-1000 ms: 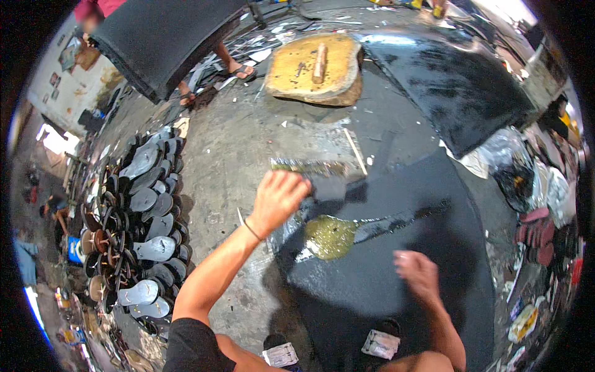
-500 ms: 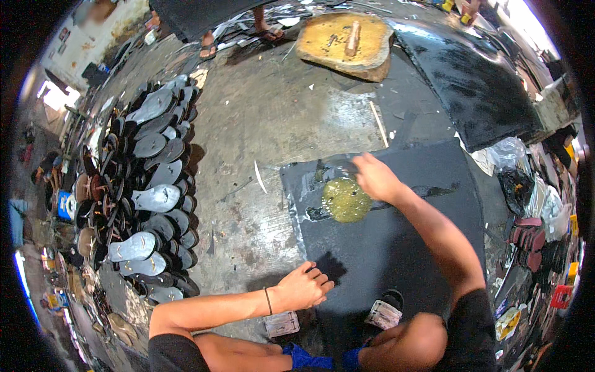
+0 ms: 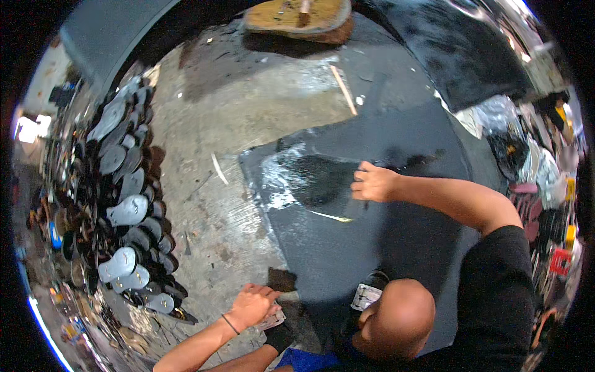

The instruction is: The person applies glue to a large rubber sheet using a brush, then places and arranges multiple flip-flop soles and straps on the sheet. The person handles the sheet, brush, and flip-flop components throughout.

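- Black sheet (image 3: 334, 260) under the right hand (image 3: 375, 183), curled; I can't tell if it's gripping.
- Left hand (image 3: 253, 304) loosely curled, palm hidden, sandals (image 3: 127, 211) heaped to its left.

The right hand (image 3: 379, 184) has its palm hidden, and the dark blur by its fingers (image 3: 358, 175) leaves unclear whether it grips anything. The left hand (image 3: 251, 305) covers part of a sandal (image 3: 274, 319), its own palm out of sight. A knee (image 3: 406, 313) blocks part of the black sheet (image 3: 328, 266). The top edge cuts off the stump (image 3: 297, 20), its stick (image 3: 304, 12) and a panel (image 3: 118, 40). Upper slippers (image 3: 127, 211) hide many beneath them. Clutter (image 3: 561, 242) along the right rim is too small and smeared to name.
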A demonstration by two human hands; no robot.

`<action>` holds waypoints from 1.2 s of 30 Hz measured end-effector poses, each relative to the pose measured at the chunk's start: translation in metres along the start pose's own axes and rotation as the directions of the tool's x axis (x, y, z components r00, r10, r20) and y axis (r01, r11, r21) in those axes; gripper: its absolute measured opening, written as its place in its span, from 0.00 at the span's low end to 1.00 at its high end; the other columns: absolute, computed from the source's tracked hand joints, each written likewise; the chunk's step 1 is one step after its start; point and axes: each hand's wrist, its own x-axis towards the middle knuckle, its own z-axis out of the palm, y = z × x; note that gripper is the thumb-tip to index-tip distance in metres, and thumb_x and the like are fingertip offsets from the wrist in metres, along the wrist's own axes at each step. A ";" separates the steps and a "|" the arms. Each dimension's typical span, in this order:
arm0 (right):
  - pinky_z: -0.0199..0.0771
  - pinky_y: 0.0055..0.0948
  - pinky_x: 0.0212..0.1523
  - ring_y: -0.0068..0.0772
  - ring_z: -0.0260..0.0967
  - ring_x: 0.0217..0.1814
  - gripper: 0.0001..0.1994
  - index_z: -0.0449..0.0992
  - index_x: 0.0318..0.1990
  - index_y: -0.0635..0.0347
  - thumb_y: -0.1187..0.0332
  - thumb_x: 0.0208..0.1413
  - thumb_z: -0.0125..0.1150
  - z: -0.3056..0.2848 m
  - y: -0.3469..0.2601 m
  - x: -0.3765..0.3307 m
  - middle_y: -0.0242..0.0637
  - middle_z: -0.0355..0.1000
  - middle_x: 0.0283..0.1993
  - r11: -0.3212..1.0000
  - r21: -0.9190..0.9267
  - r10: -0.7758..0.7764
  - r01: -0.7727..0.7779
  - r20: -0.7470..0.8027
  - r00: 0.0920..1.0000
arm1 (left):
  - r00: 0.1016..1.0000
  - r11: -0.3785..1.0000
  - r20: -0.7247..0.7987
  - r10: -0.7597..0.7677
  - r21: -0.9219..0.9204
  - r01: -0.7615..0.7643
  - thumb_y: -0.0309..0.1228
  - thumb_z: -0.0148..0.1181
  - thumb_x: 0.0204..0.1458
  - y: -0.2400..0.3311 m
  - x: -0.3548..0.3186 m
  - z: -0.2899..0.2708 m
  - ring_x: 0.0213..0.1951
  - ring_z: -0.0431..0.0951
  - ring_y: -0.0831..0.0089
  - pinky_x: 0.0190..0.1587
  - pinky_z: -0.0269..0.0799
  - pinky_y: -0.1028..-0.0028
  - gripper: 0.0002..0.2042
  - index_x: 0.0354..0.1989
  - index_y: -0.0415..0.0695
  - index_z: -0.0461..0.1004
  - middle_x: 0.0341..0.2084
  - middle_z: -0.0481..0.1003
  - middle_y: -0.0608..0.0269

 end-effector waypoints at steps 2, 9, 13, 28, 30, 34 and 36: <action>0.61 0.43 0.54 0.30 0.68 0.50 0.06 0.78 0.39 0.42 0.62 0.55 0.56 0.012 -0.025 -0.073 0.23 0.73 0.39 0.994 0.078 0.087 -0.081 -0.083 0.993 | 1.000 1.000 0.000 -0.013 0.017 0.013 0.47 0.57 0.57 -0.011 0.008 -0.001 0.48 0.77 0.60 0.53 0.68 0.60 0.19 0.50 0.49 0.76 0.43 0.79 0.60; 0.54 0.47 0.64 0.32 0.66 0.56 0.14 0.76 0.49 0.42 0.68 0.55 0.56 0.018 -0.175 -0.281 0.24 0.73 0.47 0.707 0.314 0.596 -0.634 0.220 0.773 | 0.995 0.985 0.054 -0.089 0.151 0.080 0.47 0.59 0.55 -0.072 0.054 -0.031 0.43 0.79 0.55 0.48 0.72 0.58 0.18 0.47 0.48 0.78 0.40 0.79 0.55; 0.49 0.50 0.69 0.33 0.64 0.63 0.22 0.74 0.54 0.41 0.73 0.50 0.57 0.025 -0.252 -0.369 0.29 0.73 0.52 0.364 0.413 0.723 -0.835 0.440 0.532 | 0.987 0.974 0.000 -0.162 0.159 0.160 0.43 0.63 0.53 -0.126 0.081 -0.048 0.40 0.79 0.51 0.45 0.73 0.55 0.16 0.43 0.45 0.79 0.38 0.80 0.53; 0.73 0.53 0.50 0.62 0.72 0.50 0.18 0.72 0.47 0.70 0.62 0.58 0.57 0.064 -0.337 -0.299 0.58 0.73 0.44 -0.914 0.159 0.405 -0.373 0.360 -0.841 | 0.568 0.295 0.072 -0.820 -0.797 0.527 0.55 0.74 0.39 -0.291 0.116 -0.026 0.65 0.62 0.50 0.64 0.62 0.59 0.57 0.66 0.22 0.50 0.65 0.60 0.37; 0.73 0.54 0.49 0.66 0.72 0.47 0.18 0.71 0.48 0.68 0.62 0.56 0.57 0.074 -0.303 -0.293 0.59 0.74 0.42 -0.921 0.171 0.389 -0.351 0.346 -0.854 | 0.559 0.476 -0.092 -0.824 -0.647 0.596 0.55 0.77 0.35 -0.285 0.123 -0.023 0.65 0.62 0.49 0.65 0.61 0.58 0.60 0.64 0.18 0.51 0.63 0.59 0.32; 0.72 0.55 0.46 0.66 0.73 0.44 0.16 0.73 0.42 0.68 0.61 0.55 0.57 0.079 -0.227 -0.273 0.60 0.75 0.38 -0.830 0.409 0.493 -0.379 0.219 -0.842 | 0.466 0.499 -0.194 -0.863 -0.471 0.727 0.53 0.76 0.38 -0.272 0.128 -0.023 0.60 0.67 0.50 0.63 0.62 0.63 0.57 0.65 0.21 0.51 0.59 0.65 0.34; 0.72 0.55 0.46 0.65 0.73 0.45 0.16 0.74 0.39 0.68 0.61 0.54 0.57 0.084 -0.176 -0.265 0.61 0.75 0.38 -0.829 0.447 0.481 -0.337 0.260 -0.837 | 0.512 0.523 -0.169 -0.842 -0.486 0.700 0.54 0.76 0.37 -0.265 0.127 -0.029 0.61 0.67 0.48 0.64 0.61 0.62 0.57 0.64 0.20 0.52 0.59 0.65 0.33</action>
